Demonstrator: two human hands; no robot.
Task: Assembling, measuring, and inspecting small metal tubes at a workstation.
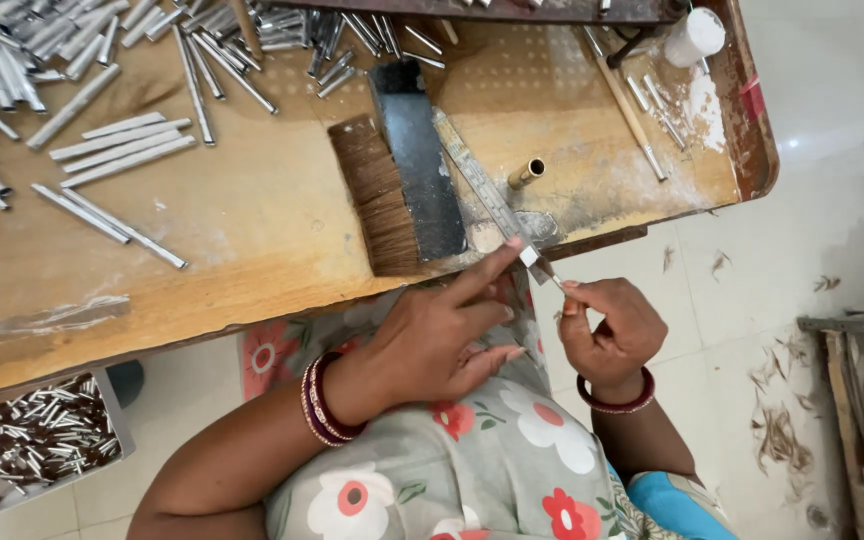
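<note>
Pinching a small metal piece at the near edge of the tabletop, the right hand was closed, thumb and forefinger clamped on it, apparently so that it could be steadied against the long metal ruler. The ruler's near end was pressed down by the outstretched forefinger of the left hand, the other fingers loosely apart and gripping nothing. Just beyond, a flat black-backed brush was laid beside the ruler, and a short brass tube near it. Farther off, grey metal tubes were heaped and scattered, seemingly kept within reach.
</note>
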